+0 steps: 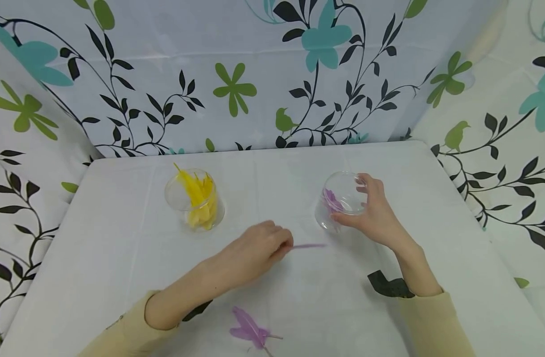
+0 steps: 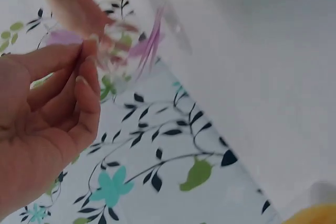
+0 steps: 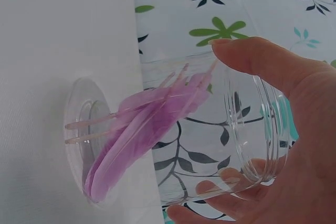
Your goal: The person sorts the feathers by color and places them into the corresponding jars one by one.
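Observation:
My left hand (image 1: 259, 250) pinches a thin purple feather (image 1: 309, 246) between thumb and fingertips, over the table's middle; the feather points right toward a clear jar (image 1: 324, 218). In the left wrist view the feather (image 2: 64, 38) shows just above the fingertips. With thumb and fingers spread around its rim, my right hand (image 1: 384, 218) holds that clear jar. Several purple feathers (image 3: 152, 119) lean inside it, as the right wrist view shows. Near the front edge of the head view, loose purple feathers (image 1: 250, 327) lie on the white table.
A second clear jar (image 1: 174, 201) with yellow feathers (image 1: 201, 201) stands at the left on the white table (image 1: 121, 267). Behind and beside the table hangs a leaf-patterned cloth (image 1: 165, 44). Dark straps (image 1: 390, 286) show at both wrists.

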